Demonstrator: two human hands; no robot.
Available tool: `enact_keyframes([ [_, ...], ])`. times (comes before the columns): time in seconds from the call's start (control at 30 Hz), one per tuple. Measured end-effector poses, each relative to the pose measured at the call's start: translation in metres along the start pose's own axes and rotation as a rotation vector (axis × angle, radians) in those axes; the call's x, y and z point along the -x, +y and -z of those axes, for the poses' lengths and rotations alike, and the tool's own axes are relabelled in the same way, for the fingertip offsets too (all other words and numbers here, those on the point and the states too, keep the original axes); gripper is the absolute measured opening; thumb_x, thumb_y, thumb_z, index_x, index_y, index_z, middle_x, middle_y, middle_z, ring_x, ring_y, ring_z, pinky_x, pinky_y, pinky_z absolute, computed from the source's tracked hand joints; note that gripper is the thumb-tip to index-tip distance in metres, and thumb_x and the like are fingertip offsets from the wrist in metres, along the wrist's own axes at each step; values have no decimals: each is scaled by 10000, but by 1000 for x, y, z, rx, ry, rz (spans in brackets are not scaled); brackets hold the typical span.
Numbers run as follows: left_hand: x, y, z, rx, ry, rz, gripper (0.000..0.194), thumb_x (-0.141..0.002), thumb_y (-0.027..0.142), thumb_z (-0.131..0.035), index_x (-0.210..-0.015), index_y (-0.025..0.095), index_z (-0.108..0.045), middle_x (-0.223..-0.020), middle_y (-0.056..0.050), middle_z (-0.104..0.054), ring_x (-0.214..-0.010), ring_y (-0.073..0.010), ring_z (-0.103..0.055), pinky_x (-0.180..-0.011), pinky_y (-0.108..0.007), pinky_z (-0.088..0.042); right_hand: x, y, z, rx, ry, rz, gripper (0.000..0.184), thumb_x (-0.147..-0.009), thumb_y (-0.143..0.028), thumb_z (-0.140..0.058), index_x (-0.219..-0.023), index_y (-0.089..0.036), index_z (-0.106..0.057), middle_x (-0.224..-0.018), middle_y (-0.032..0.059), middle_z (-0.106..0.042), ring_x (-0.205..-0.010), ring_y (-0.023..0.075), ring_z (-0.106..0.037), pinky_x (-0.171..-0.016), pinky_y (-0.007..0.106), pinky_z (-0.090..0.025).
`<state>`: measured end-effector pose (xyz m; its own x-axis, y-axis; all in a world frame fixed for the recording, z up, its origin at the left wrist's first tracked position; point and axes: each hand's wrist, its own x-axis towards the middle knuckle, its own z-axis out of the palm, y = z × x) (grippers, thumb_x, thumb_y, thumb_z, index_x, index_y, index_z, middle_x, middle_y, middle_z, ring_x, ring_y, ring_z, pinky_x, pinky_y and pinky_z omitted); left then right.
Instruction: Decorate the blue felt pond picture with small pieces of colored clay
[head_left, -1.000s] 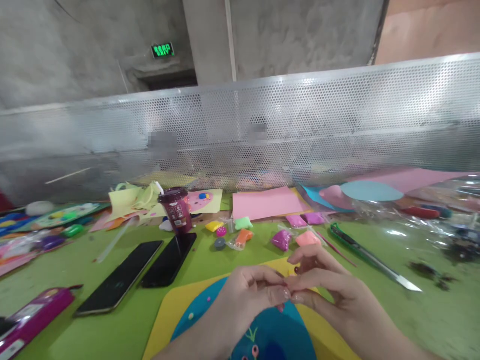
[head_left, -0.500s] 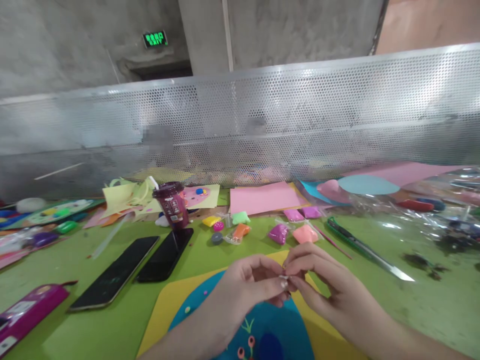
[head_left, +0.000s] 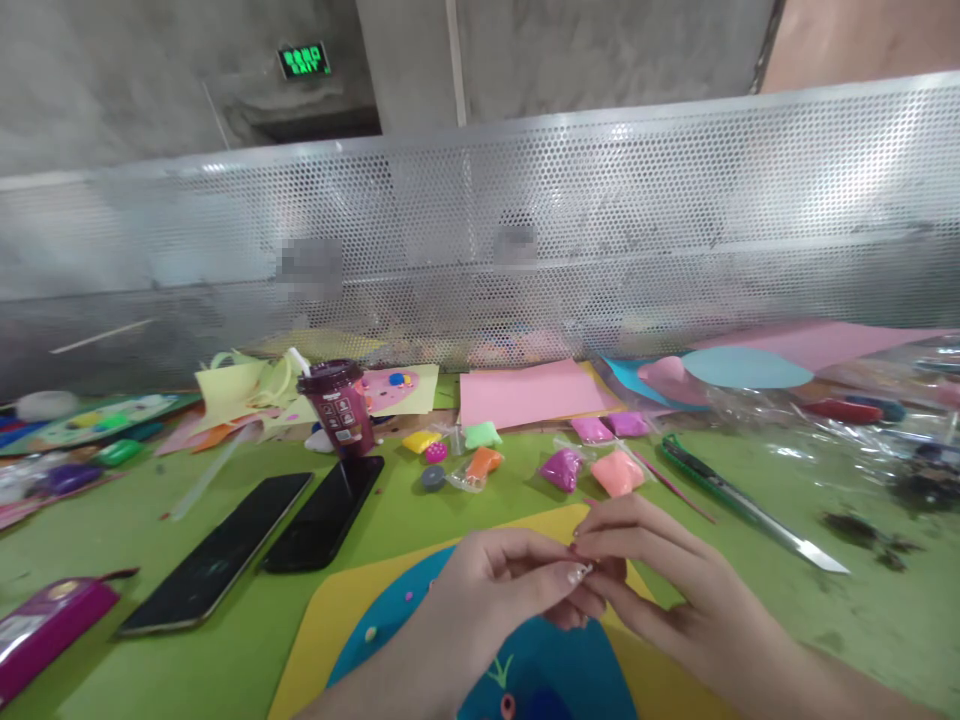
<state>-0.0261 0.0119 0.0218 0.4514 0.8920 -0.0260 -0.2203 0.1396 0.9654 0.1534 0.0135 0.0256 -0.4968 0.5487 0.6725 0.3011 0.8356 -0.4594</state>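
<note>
Fingertips meet fingertips where my left hand [head_left: 510,590] and my right hand [head_left: 667,570] pinch together above the card. Whatever lies between them is too small and covered to make out. Beneath is a blue oval [head_left: 555,655] on a yellow sheet [head_left: 311,640]. The oval carries small dots, a light green sprig [head_left: 500,670] and a coral loop [head_left: 508,706] with a dark centre. Just beyond my fingers lie a coral clay packet [head_left: 617,471] and a purple clay packet [head_left: 561,469].
A green cutter knife [head_left: 750,505] lies at right, its blade out. Two phones [head_left: 225,550] and a lidded cup [head_left: 341,410] with a straw stand left. Small clay packets [head_left: 482,464], pink paper [head_left: 532,392] and a perforated metal screen [head_left: 600,230] lie beyond.
Both hands stay pinched together, shifted slightly down in view. A small whitish bit seen between the fingertips before is now hidden. The view has tilted slightly.
</note>
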Motion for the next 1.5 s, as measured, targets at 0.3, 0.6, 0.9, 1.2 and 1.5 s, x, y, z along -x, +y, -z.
enact_keyframes([
  [0.3, -1, -5, -1, -7, 13, -3, 156, -733, 301, -673, -734, 150, -711, -646, -41, -688, -608, -134, -608, -618, -231, -459, 2, 4, 0, 81, -4, 114, 302, -845, -39, -480, -1082, -217, -538, -950, 87, -567, -849, 177, -595, -690, 249, -532],
  [0.6, -1, 11, 9, -259, 15, 6, 179, -769, 327, -624, -774, 151, -656, -728, -62, -694, -711, -182, -640, -686, -276, -469, -3, -7, 9, 124, 99, 61, 198, -831, -56, -528, -933, -222, -566, -886, 57, -568, -757, 156, -591, -592, 227, -510],
  [0.9, -26, 11, 43, -1214, 26, -180, 236, -893, 316, -411, -946, 203, -612, -949, -62, -652, -896, -221, -583, -763, -295, -394, -9, 12, 19, 20, 134, -289, 102, -872, -252, -524, -846, -226, -618, -953, 58, -562, -761, 172, -547, -566, 275, -451],
  [1.2, -11, 9, 27, -1422, -69, -96, 223, -908, 285, -361, -913, 190, -563, -834, -47, -649, -752, -213, -607, -638, -292, -415, -12, 14, 21, -38, -55, -520, 150, -844, -301, -532, -775, -219, -637, -823, 8, -608, -732, 167, -541, -633, 280, -413],
  [1.5, -7, 2, 8, -1591, -11, 0, 191, -908, 221, -371, -915, 174, -556, -763, -59, -668, -692, -217, -638, -560, -263, -427, 8, 17, 18, -56, -197, -717, 120, -789, -295, -572, -728, -197, -606, -660, -19, -510, -609, 141, -464, -545, 247, -359],
])
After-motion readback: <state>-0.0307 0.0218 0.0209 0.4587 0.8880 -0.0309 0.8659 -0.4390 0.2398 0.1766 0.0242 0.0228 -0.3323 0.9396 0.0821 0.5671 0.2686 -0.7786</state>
